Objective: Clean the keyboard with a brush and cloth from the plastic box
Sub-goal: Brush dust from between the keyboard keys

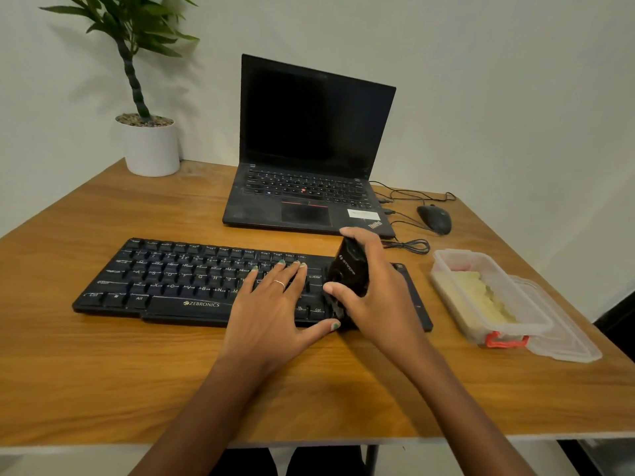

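Observation:
A black keyboard [178, 280] lies across the wooden table [103, 372] in front of me. My left hand [275, 304] rests flat on its right half, fingers straight, thumb stretched toward the front edge. My right hand [374, 286] grips a black brush [345, 273] standing on the keyboard's right end, fingers curled over its top. To the right stands the clear plastic box [450, 261] with a yellow cloth [481, 293] inside.
The box's lid [567, 341] lies under and beside it, near the table's right edge. An open black laptop [309, 149] stands behind the keyboard. A black mouse [434, 219] with cables sits to its right. A potted plant [151, 146] stands at the back left.

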